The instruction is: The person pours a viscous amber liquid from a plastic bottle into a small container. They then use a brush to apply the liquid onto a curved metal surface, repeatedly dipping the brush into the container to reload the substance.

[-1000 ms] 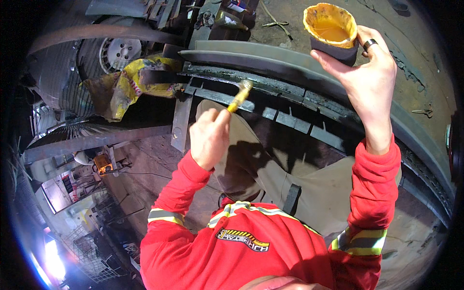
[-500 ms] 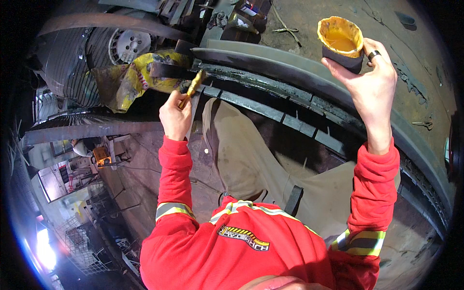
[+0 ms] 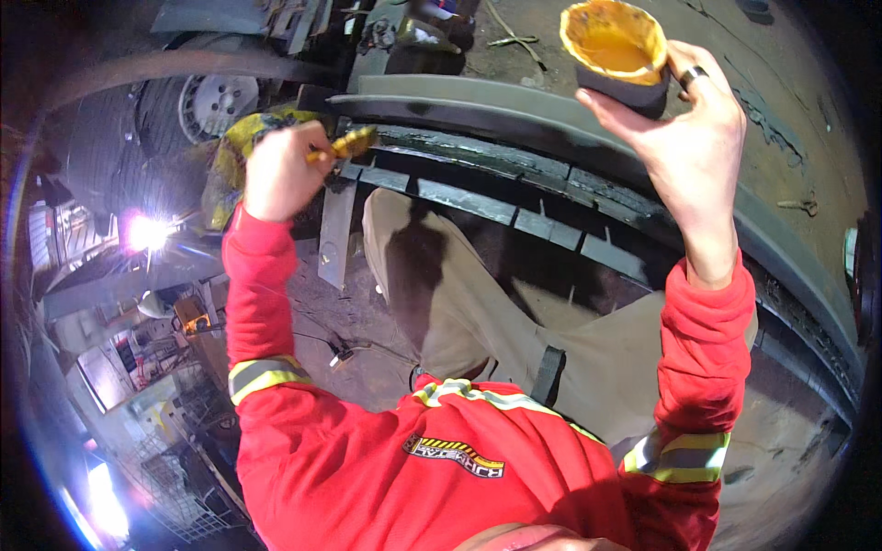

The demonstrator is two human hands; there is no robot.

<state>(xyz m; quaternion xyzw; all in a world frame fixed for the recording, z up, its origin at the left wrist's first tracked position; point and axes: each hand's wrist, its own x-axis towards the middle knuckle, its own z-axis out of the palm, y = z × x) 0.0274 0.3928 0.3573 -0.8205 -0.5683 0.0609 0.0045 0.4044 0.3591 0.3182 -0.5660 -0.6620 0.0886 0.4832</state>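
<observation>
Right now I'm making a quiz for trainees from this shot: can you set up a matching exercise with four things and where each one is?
Things:
1. Brush
2. Cup of yellow paint
3. Wheel
4. Welding glare

Places:
a. far left, below the tyre
b. held up in the right hand
c. upper left, behind the yellow rag
d. gripped in the left hand, tip at the dark curved beam

Pairs: 1-d, 2-b, 3-c, 4-a

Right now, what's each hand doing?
Left hand: closed on a paint-coated brush.
Right hand: holding a small cup of yellow paint.
</observation>
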